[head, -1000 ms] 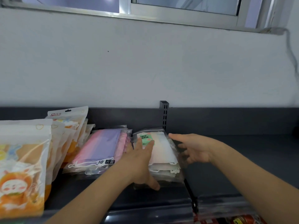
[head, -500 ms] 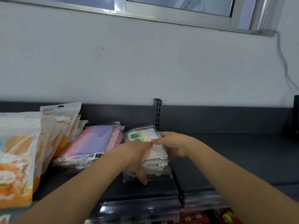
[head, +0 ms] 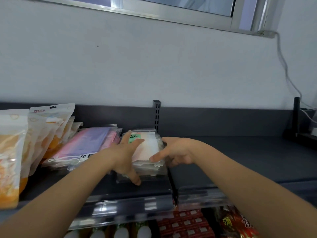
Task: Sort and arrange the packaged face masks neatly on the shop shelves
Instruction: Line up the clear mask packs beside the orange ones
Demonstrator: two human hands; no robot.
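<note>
We rest our left hand [head: 126, 152] flat, fingers straight, on the stack of face mask packs [head: 149, 148] at the right edge of the shelf [head: 68, 182]; our right hand [head: 178, 150], fingers loosely spread, touches the stack's right side.

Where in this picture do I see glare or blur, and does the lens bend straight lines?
Head view: dim, bluish light; smeared white glare on the clear shelf strip; the pack label is soft yet readable; the goods below are blurred; the window frame slants and bows from the wide lens.
</note>
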